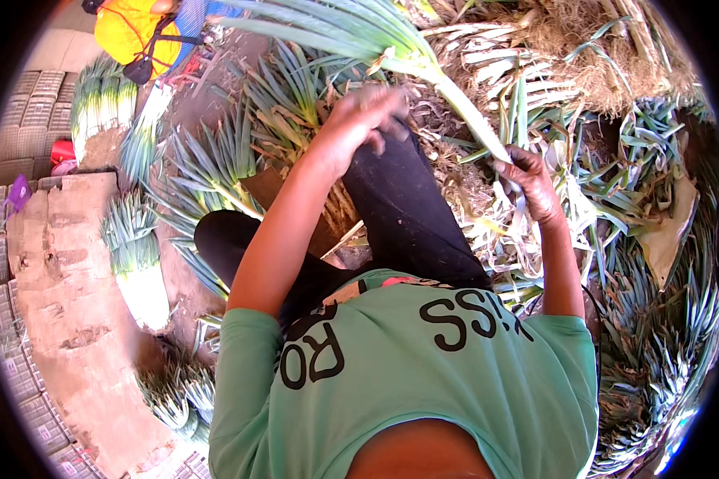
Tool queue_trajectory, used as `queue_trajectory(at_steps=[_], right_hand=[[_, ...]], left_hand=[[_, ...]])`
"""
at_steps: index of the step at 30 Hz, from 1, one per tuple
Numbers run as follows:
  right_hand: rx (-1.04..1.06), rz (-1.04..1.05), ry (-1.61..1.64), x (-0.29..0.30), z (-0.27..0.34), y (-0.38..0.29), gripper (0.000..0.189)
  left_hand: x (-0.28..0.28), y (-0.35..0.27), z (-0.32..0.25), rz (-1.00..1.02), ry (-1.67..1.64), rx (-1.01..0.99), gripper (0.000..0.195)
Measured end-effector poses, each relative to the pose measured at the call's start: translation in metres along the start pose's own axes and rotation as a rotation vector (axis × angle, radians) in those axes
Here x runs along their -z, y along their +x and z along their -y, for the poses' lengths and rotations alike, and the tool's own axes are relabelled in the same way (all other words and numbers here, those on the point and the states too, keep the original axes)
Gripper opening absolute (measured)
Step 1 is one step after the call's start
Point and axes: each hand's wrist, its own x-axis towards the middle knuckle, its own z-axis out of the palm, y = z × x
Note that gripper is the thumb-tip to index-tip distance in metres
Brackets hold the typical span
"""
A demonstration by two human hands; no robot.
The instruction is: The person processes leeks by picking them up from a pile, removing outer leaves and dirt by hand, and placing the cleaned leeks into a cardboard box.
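My right hand [533, 179] grips a large green onion or leek [464, 108] near the root end of its pale stem. The plant slants up and left, its green leaves fanning towards the top edge. Over my dark-trousered knee is my left hand [368, 120], blurred, its fingers apart and apparently empty, below the leaves. Loose peeled leaves and skins [524, 233] lie beneath my right hand. Trimmed-looking leafy plants [215, 173] lie left of my legs, beside and partly behind my left forearm.
A heap of rooted stalks [533, 66] lies at the upper right, with a mass of leafy plants [647, 335] below it. Bundled leeks [135, 263] stand or lie beside cardboard [72, 287] and plastic crates [3, 323] at left. A person in yellow [135, 36] is at the upper left.
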Motion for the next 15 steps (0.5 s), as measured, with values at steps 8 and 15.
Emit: queue_trajectory(at_steps=[8, 15], right_hand=[[0.136, -0.025, -0.376, -0.058, 0.011, 0.02, 0.044], [0.498, -0.042, -0.428, -0.107, 0.019, 0.058, 0.046]], left_hand=[[0.0, 0.026, 0.024, -0.313, -0.581, -0.285, 0.024], [-0.034, 0.013, 0.025, -0.436, -0.619, -0.335, 0.018]])
